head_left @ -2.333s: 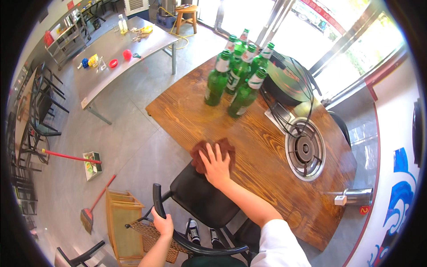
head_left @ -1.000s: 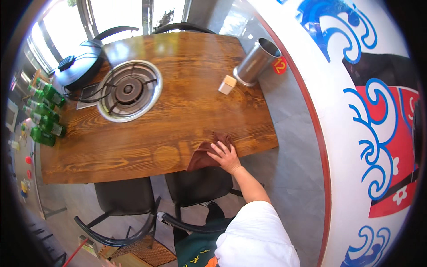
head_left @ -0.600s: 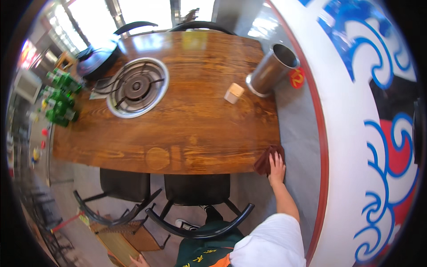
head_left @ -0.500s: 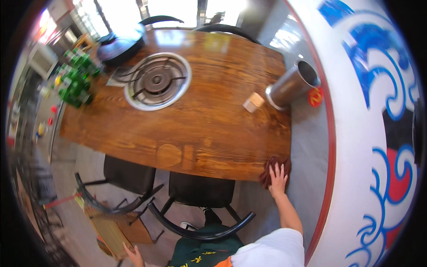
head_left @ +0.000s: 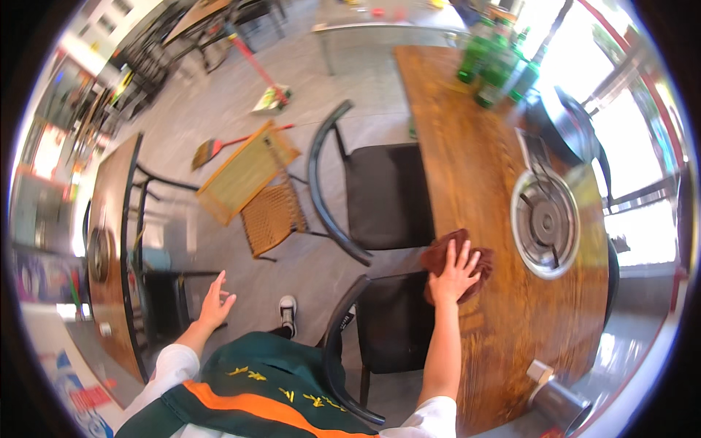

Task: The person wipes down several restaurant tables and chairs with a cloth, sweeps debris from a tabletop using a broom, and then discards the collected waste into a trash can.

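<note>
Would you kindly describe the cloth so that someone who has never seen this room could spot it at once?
Start with the big wooden table at right, with a round burner set into it. Follow its left edge to where the right hand lies spread on a cloth. Its crumpled, dark reddish-brown folds stand out from the flat black chair seats alongside.

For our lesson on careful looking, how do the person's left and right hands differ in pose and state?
The right hand rests on a brown cloth; the left hand holds nothing.
The right hand is at the wooden table's edge; the left hand is in the air, away from it.
Both are bare.
</note>
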Demonstrator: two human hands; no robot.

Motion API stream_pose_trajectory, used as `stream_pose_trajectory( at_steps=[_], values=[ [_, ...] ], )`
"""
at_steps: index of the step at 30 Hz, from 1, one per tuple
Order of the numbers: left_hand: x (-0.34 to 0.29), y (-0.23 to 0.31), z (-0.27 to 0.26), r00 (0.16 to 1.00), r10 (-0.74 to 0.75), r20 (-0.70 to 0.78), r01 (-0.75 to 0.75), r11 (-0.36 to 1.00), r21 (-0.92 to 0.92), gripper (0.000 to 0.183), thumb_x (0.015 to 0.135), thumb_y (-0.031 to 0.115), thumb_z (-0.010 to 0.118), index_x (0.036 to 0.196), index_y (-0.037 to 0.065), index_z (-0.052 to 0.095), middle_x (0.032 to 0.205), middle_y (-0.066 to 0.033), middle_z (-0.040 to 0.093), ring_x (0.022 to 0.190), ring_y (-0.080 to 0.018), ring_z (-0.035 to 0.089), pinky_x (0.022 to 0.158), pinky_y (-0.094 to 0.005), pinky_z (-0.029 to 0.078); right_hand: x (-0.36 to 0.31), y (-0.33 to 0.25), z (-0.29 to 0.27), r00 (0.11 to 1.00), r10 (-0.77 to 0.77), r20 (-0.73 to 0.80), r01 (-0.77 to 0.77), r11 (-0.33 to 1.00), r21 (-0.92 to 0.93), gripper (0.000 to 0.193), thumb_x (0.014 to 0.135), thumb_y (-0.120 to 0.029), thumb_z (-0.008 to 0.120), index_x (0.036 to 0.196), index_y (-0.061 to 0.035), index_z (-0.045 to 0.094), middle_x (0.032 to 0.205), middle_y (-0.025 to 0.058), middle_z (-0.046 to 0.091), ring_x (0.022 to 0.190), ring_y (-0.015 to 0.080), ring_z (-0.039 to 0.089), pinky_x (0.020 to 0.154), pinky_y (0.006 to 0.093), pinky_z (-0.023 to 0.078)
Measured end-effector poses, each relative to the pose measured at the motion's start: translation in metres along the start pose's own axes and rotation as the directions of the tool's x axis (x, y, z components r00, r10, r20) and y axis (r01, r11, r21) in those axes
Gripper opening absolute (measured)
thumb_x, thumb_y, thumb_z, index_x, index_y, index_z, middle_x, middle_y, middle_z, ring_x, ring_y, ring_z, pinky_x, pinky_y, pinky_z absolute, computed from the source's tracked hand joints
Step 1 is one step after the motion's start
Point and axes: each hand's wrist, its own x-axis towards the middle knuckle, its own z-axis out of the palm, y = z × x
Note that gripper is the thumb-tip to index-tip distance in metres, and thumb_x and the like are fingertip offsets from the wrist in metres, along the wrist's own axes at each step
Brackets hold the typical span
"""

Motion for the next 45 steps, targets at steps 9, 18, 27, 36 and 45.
stream_pose_trajectory(
  at_steps=[9, 18, 27, 36, 45],
  values=[
    [-0.094, -0.109, -0.012, 0.945, -0.320, -0.072, 0.316, 0.947, -0.063, 0.069, 0.081, 0.020, 0.061, 0.140, 0.017, 0.025, 0.123, -0.0171, 0.045, 0.079, -0.0196, 0.060, 0.077, -0.0340, 0.048, 0.034, -0.069, -0.017, 0.994, -0.057, -0.092, 0.108, 0.575, 0.811, 0.041, 0.065, 0.012, 0.045, 0.098, -0.0055, 0.063, 0.101, 0.0123, 0.061, 0.097, 0.0274, 0.058, 0.089, 0.0332, 0.042],
    [-0.001, -0.199, -0.034, 0.869, -0.488, -0.078, 0.443, 0.838, -0.318, 0.068, 0.082, 0.024, 0.060, 0.139, 0.016, 0.025, 0.120, -0.0164, 0.048, 0.077, -0.0194, 0.060, 0.077, -0.0345, 0.048, 0.023, -0.325, -0.043, 0.916, -0.401, -0.004, 0.173, 0.384, 0.907, 0.043, 0.066, 0.011, 0.040, 0.100, -0.0011, 0.063, 0.094, 0.0109, 0.063, 0.095, 0.0200, 0.059, 0.087, 0.0285, 0.042],
    [0.236, -0.361, -0.041, 0.764, -0.641, 0.070, 0.579, 0.634, -0.513, 0.072, 0.077, 0.033, 0.064, 0.135, 0.008, 0.031, 0.103, -0.0167, 0.060, 0.083, -0.0271, 0.062, 0.078, -0.0367, 0.048, 0.051, -0.472, 0.121, 0.956, -0.030, 0.292, -0.148, 0.809, 0.569, 0.036, 0.072, -0.004, 0.059, 0.108, -0.0063, 0.061, 0.101, 0.0155, 0.063, 0.097, 0.0312, 0.059, 0.087, 0.0353, 0.045],
    [0.421, -0.441, 0.028, 0.677, -0.734, 0.049, 0.585, 0.496, -0.642, 0.045, 0.073, 0.029, 0.064, 0.108, 0.002, 0.056, 0.092, -0.0170, 0.064, 0.090, -0.0262, 0.061, 0.077, -0.0362, 0.047, 0.083, -0.513, 0.141, 0.796, -0.072, 0.601, 0.029, 0.996, 0.082, 0.064, 0.062, -0.019, 0.077, 0.120, -0.0140, 0.050, 0.105, 0.0131, 0.062, 0.098, 0.0332, 0.058, 0.081, 0.0407, 0.047],
    [0.454, -0.395, -0.076, 0.661, -0.688, 0.298, 0.577, 0.212, -0.789, 0.010, 0.080, 0.012, 0.050, 0.080, 0.003, 0.052, 0.071, -0.0099, 0.057, 0.070, -0.0274, 0.065, 0.047, -0.0360, 0.047, 0.113, -0.514, 0.145, 0.675, 0.025, 0.737, -0.023, 1.000, -0.013, 0.056, 0.063, -0.037, 0.071, 0.113, -0.0178, 0.058, 0.104, 0.0146, 0.062, 0.099, 0.0326, 0.057, 0.084, 0.0422, 0.046]
  ],
)
